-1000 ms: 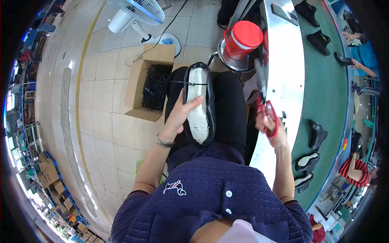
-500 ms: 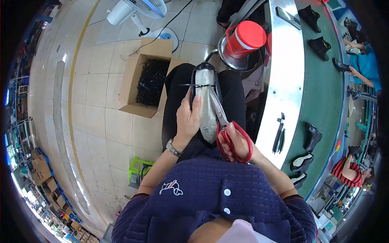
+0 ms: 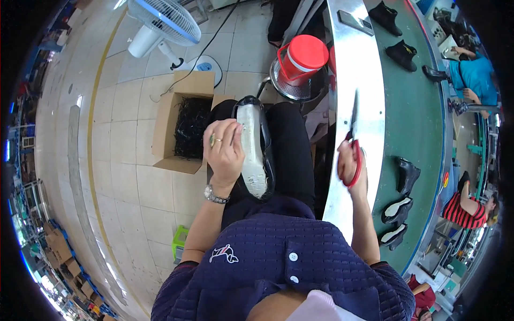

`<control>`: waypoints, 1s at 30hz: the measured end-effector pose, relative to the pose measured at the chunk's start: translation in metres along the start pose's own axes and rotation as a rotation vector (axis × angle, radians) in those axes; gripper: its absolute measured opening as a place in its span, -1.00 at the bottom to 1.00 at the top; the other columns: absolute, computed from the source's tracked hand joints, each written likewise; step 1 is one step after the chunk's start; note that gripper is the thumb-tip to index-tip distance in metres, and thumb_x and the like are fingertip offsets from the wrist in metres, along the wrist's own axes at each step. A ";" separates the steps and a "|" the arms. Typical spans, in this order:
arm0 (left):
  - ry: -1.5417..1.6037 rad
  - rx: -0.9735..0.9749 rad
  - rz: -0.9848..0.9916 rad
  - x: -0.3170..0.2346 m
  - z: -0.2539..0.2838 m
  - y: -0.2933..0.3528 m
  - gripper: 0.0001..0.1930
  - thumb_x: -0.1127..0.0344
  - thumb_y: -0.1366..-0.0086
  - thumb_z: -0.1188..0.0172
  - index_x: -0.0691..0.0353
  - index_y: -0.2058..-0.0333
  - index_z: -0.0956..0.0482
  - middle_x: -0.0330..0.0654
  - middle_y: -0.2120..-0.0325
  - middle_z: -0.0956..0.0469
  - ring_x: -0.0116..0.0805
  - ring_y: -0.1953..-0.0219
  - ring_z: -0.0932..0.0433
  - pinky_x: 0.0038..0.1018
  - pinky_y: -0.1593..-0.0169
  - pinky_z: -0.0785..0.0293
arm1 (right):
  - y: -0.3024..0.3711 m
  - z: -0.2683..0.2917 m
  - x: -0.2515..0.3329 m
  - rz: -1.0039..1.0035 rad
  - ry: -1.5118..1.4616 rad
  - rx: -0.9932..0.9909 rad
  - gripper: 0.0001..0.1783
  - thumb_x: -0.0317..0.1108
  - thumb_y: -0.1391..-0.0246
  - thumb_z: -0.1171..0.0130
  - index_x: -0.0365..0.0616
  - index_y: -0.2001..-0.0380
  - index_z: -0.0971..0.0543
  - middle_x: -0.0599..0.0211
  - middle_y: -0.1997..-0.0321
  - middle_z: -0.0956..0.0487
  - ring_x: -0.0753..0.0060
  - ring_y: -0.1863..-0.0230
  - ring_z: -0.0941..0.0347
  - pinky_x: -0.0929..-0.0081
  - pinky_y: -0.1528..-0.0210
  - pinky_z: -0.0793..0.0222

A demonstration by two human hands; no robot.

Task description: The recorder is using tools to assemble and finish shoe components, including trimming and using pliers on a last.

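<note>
A black shoe (image 3: 269, 155) rests sole up across my thighs, its pale sole (image 3: 250, 144) facing me and its toe pointing away. My left hand (image 3: 224, 152) is at the left edge of the sole, fingers curled in a pinch. Whatever lies between those fingertips is too small to make out. Out to the right, above a shiny metal ledge (image 3: 364, 64), my right hand (image 3: 348, 163) grips red-handled scissors (image 3: 355, 160) by the handles, blades pointing away from me. No black strap shows across the sole.
An open cardboard box (image 3: 165, 128) of black strips stands left of my legs, near a fan (image 3: 163, 24). A red jug (image 3: 305, 56) sits on a stool ahead. Black shoes (image 3: 401, 55) lie on the green conveyor (image 3: 375, 117). People (image 3: 474, 77) work beyond it.
My right hand has carried the scissors from the shoe to the ledge. The black strap across the sole is gone from there. My left hand has shifted from holding the shoe's side to a pinch.
</note>
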State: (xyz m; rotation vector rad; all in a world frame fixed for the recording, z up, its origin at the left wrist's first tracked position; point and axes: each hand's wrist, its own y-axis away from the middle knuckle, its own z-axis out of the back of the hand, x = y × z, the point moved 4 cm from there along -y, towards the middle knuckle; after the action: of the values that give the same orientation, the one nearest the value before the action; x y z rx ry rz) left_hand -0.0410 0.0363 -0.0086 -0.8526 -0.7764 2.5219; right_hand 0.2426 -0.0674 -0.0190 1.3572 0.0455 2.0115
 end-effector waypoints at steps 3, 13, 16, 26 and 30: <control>0.141 -0.217 0.058 0.004 0.030 -0.014 -0.95 0.50 -0.19 -0.22 0.37 0.39 -0.61 -0.13 0.28 -0.60 -0.21 0.22 -0.54 -0.37 0.12 -0.45 | -0.041 0.032 -0.012 -0.029 0.085 -0.148 -0.37 0.20 -0.01 -0.25 -0.28 0.30 -0.57 0.58 0.71 -0.33 0.72 0.72 -0.22 0.70 0.66 -0.10; -0.012 -0.078 0.396 0.132 0.060 -0.021 -0.68 0.40 -0.31 -0.15 0.44 0.00 -0.51 0.02 -0.01 -0.40 -0.23 0.09 -0.44 -0.42 0.08 -0.46 | -0.138 0.069 -0.063 0.173 0.473 -0.340 -0.45 -0.23 -0.06 -0.23 -0.31 -0.08 -0.48 -0.04 0.12 -0.60 0.15 0.12 -0.55 0.32 0.00 -0.40; -0.254 0.081 0.501 0.201 0.040 0.038 -0.47 0.26 -0.33 -0.13 0.46 -0.18 -0.28 0.08 -0.14 -0.32 -0.15 -0.02 -0.43 -0.35 0.01 -0.45 | -0.118 0.073 -0.074 0.266 0.464 -0.398 -0.42 -0.18 -0.09 -0.21 -0.32 -0.10 -0.45 -0.08 -0.01 -0.51 0.08 -0.01 -0.47 0.29 -0.10 -0.33; 0.069 0.453 -0.439 -0.034 -0.045 -0.011 -0.47 0.10 -0.32 -0.04 0.28 -0.18 -0.36 0.06 -0.21 -0.29 -0.04 -0.32 -0.14 -0.19 -0.35 -0.01 | -0.015 0.082 -0.157 0.058 0.858 -0.480 -0.29 0.02 -0.04 -0.24 -0.06 -0.21 -0.38 -0.02 -0.09 -0.37 -0.10 -0.06 -0.33 0.13 -0.06 -0.31; 0.172 0.555 -0.256 -0.051 -0.101 -0.045 -0.58 0.11 -0.27 -0.12 0.31 0.03 -0.49 0.04 0.13 -0.56 0.00 0.02 -0.49 -0.24 -0.11 -0.35 | -0.017 0.080 -0.164 0.020 0.700 -0.422 -0.44 -0.09 -0.15 -0.13 -0.11 -0.17 -0.42 -0.08 0.11 -0.46 -0.01 0.07 -0.40 0.20 0.00 -0.31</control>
State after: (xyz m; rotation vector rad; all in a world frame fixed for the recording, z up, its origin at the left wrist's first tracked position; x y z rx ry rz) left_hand 0.0692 0.0844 -0.0262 -0.7062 -0.1014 2.2232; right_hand 0.3508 -0.1739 -0.1210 0.3638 -0.0729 2.2556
